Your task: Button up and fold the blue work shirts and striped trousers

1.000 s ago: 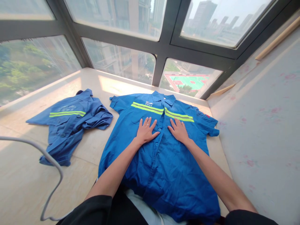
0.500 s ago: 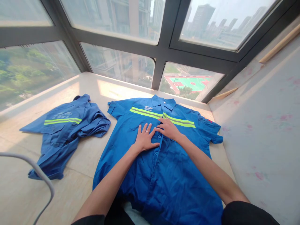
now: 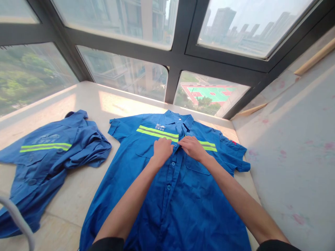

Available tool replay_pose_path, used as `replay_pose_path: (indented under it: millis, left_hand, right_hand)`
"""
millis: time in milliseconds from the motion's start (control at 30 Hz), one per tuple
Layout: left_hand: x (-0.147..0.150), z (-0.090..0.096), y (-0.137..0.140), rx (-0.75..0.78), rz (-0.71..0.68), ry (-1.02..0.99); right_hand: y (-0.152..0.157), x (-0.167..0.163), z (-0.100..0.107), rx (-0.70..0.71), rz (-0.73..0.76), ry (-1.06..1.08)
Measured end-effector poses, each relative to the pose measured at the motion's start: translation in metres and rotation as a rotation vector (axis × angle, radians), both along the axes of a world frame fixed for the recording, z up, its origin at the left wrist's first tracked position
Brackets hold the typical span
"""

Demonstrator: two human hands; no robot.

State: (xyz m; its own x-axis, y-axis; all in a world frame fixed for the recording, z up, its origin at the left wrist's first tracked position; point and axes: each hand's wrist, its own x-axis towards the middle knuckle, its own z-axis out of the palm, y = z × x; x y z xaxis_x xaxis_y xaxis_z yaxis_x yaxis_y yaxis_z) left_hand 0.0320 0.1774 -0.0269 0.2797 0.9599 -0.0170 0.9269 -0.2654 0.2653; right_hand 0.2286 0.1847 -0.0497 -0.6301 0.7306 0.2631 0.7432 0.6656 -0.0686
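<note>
A blue short-sleeved work shirt [image 3: 157, 181] lies front up and spread flat, its collar toward the window, with yellow-green reflective stripes across the chest. My left hand [image 3: 162, 151] is closed on the shirt's front beside the button strip, just below the stripe, thumb close to a button [image 3: 175, 145]. Opposite it, my right hand [image 3: 193, 149] pinches the other front edge, which is lifted a little. Lower buttons show undone along the strip. Exactly what lies between the fingertips is hard to see.
A second blue work shirt [image 3: 49, 153] lies crumpled to the left on the pale sill [image 3: 86, 104]. In the lower left corner a grey curved tube [image 3: 19, 221] crosses the view. Windows with a dark frame [image 3: 180, 61] stand ahead, a flowered wall [image 3: 293, 167] to the right.
Both hands went from lying spread on the shirt's front to curled fingers gripping at the button strip. The right front edge is now raised. The view has shifted slightly right.
</note>
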Motion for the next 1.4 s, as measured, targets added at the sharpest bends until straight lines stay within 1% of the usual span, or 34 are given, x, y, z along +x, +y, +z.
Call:
replay_pose_path:
  millis: [100,200,300,367,467,567,667,767,833,967,1067,1133,1200,1300,1400]
  left_hand:
    - [0.009,-0.011,0.019,-0.039,-0.064,-0.073]
    - [0.012,-0.021,0.029,-0.125,-0.073,-0.129]
    - [0.011,-0.025,0.033,-0.183,-0.062,-0.156]
    - [0.011,-0.024,0.033,-0.176,-0.079,-0.153]
    - [0.012,-0.024,0.033,-0.148,-0.105,-0.129]
    - [0.013,-0.026,0.037,-0.213,-0.108,-0.133]
    - [0.01,-0.026,0.044,-0.266,-0.109,-0.224]
    - [0.006,-0.025,0.048,-0.303,-0.083,-0.358]
    - [0.004,-0.025,0.05,-0.385,-0.039,-0.491]
    - [0.005,-0.031,0.05,-0.611,0.094,-0.83]
    - [0.007,-0.038,0.049,-0.665,0.187,-1.025]
    - [0.008,-0.04,0.049,-0.652,0.218,-1.096]
    - [0.008,-0.042,0.048,-0.635,0.223,-1.12]
    - [0.007,-0.042,0.048,-0.622,0.212,-1.123]
    - [0.006,-0.043,0.049,-0.644,0.192,-1.154]
  right_hand:
    - [0.01,0.004,-0.003,0.028,-0.001,0.019]
    - [0.015,0.009,-0.01,0.046,0.041,0.025]
    - [0.015,0.011,-0.019,0.064,0.086,0.07]
    - [0.014,0.01,-0.025,0.057,0.106,0.13]
    - [0.015,0.01,-0.031,-0.019,0.126,0.221]
    - [0.02,0.01,-0.032,-0.124,0.119,0.3]
    - [0.027,0.01,-0.03,-0.187,0.14,0.343]
    - [0.031,0.01,-0.026,-0.203,0.197,0.379]
    - [0.032,0.01,-0.024,-0.192,0.22,0.407]
    - [0.03,0.009,-0.027,-0.12,0.215,0.428]
    - [0.028,0.007,-0.033,-0.031,0.175,0.437]
    - [0.027,0.006,-0.037,0.029,0.157,0.422]
    - [0.026,0.005,-0.04,0.066,0.16,0.407]
    - [0.025,0.006,-0.043,0.078,0.149,0.4]
    - [0.023,0.007,-0.044,0.069,0.12,0.407]
